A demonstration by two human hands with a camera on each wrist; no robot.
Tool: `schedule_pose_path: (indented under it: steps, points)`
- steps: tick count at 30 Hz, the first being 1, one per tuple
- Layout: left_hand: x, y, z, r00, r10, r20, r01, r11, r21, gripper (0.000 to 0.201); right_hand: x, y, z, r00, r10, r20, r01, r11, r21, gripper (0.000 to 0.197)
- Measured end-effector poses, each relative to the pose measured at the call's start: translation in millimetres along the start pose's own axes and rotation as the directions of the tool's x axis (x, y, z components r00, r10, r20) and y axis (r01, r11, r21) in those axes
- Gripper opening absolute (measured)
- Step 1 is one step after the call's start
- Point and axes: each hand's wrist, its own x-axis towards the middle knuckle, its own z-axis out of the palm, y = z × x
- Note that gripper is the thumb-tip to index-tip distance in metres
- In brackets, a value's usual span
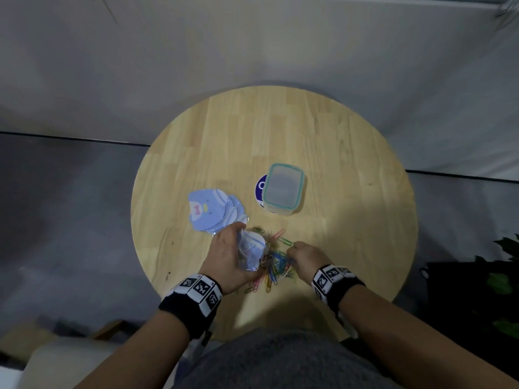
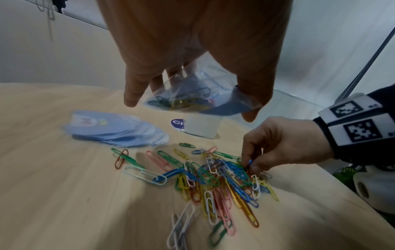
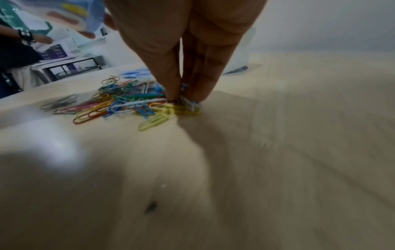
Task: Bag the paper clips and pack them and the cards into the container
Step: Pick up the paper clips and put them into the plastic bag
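Bagging step underway: left hand (image 1: pixel 229 258) holds the clear bag (image 2: pixel 198 94) above the pile, a few clips already inside. Right hand (image 2: pixel 284 145) pinches paper clips (image 2: pixel 213 175) off the round wooden table (image 1: pixel 337 153). Next, probably lift and drop them into the bag mouth. Cards (image 1: pixel 213 210) and lidded container (image 1: pixel 283 189) wait beyond. Grey wall behind.
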Motion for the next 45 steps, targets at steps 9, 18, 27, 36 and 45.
schedule_pose_path:
  steps: [9,18,27,36,45]
  points:
    - [5,-2,10,0.999,-0.007,0.042,0.005,0.999,0.049,0.073,-11,5,-28,0.933,0.331,-0.14,-0.198,0.799,0.568,0.005]
    - [19,16,25,0.999,0.044,0.004,-0.044,0.999,-0.007,0.067,-41,-26,-133,0.927,0.347,-0.141,0.061,0.229,0.971,0.017]
    - [23,30,30,0.996,0.065,-0.053,-0.072,0.988,-0.14,0.078,-26,-45,-117,0.847,0.485,-0.22,0.017,0.388,0.921,0.013]
    - [20,18,23,0.997,-0.018,-0.08,0.009,0.994,-0.107,0.084,-21,-35,-104,0.839,0.345,-0.42,-0.001,0.774,0.633,0.039]
    - [9,-1,15,0.999,-0.04,-0.038,0.038,0.998,-0.055,0.086,-1,-12,-15,0.975,0.132,0.176,-0.132,0.991,-0.013,0.105]
